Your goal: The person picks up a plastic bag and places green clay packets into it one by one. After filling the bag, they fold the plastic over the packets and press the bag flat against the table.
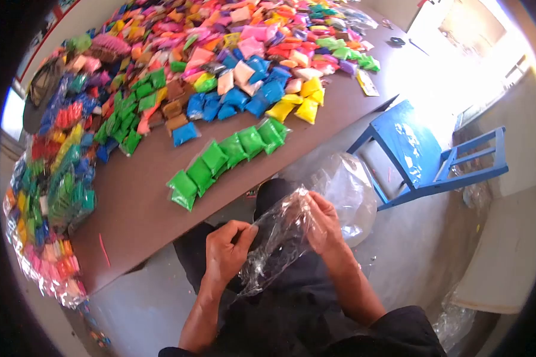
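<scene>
A clear plastic bag (274,250) hangs between my two hands, above my lap and just off the table's near edge. My left hand (227,250) pinches one side of it between thumb and fingers. On the other side, my right hand (323,225) grips the bag near its top, with the film partly over the fingers. The bag looks crumpled, with no packets visible inside. On the table beyond my hands lies a row of green packets (214,156), side by side and slightly overlapping.
Small coloured packets (220,47) cover the back of the brown table (143,196). Filled clear bags of packets (47,208) line its left end, near a thin red stick (104,249). A blue chair (408,146) stands right, beside a large clear plastic bag (345,190).
</scene>
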`<action>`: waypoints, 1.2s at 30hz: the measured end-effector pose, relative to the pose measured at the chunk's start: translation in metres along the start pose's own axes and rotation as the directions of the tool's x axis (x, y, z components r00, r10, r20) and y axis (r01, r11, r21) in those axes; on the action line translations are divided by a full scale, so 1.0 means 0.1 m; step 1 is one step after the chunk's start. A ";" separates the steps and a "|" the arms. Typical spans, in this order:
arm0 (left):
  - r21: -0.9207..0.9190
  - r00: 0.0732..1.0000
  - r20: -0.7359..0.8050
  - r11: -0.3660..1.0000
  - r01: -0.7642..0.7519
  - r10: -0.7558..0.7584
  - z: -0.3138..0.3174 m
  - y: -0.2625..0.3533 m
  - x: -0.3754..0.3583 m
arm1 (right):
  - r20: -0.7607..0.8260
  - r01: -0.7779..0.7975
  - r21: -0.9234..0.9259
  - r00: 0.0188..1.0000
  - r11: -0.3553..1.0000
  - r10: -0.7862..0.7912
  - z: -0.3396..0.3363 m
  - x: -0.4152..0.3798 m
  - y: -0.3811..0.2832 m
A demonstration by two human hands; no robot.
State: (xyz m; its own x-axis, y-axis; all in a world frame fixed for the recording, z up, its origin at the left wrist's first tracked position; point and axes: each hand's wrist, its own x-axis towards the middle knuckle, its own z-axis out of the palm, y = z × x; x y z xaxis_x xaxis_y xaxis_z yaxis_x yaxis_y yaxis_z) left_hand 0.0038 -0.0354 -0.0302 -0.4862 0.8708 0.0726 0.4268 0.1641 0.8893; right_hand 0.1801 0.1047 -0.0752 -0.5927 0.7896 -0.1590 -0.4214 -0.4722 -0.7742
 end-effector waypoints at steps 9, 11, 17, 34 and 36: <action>-0.254 0.994 -0.030 0.963 0.095 -0.106 -0.17 0.13 0.19 | -0.223 0.013 -0.309 0.971 0.951 -0.086 -0.01 -0.01 -0.26; -0.333 0.987 -0.102 0.939 0.083 -0.124 -0.16 0.23 0.27 | -0.095 0.000 -0.363 0.995 0.932 -0.037 0.03 -0.14 -0.23; -0.470 0.960 -0.243 0.882 0.007 -0.137 -0.13 0.35 0.44 | 0.189 -0.054 -0.408 0.972 0.911 0.142 0.33 -0.33 0.16; -0.216 0.885 -0.463 0.975 -0.059 -0.049 -1.16 0.23 0.24 | 0.301 0.053 -0.565 0.943 0.824 0.146 0.58 -0.08 -0.41; -0.204 0.925 -0.373 0.979 0.000 -0.078 -1.21 0.24 0.20 | 0.335 0.028 -0.579 0.919 0.815 0.207 0.59 -0.08 -0.52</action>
State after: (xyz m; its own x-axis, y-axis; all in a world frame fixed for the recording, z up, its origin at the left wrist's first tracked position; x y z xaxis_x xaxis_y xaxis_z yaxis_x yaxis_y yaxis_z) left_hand -0.0881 -0.0706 0.0472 -0.7671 0.6196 0.1661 0.2621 0.0664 0.9627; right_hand 0.1665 0.1005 0.0023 -0.8619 0.4968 -0.1011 0.0376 -0.1363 -0.9900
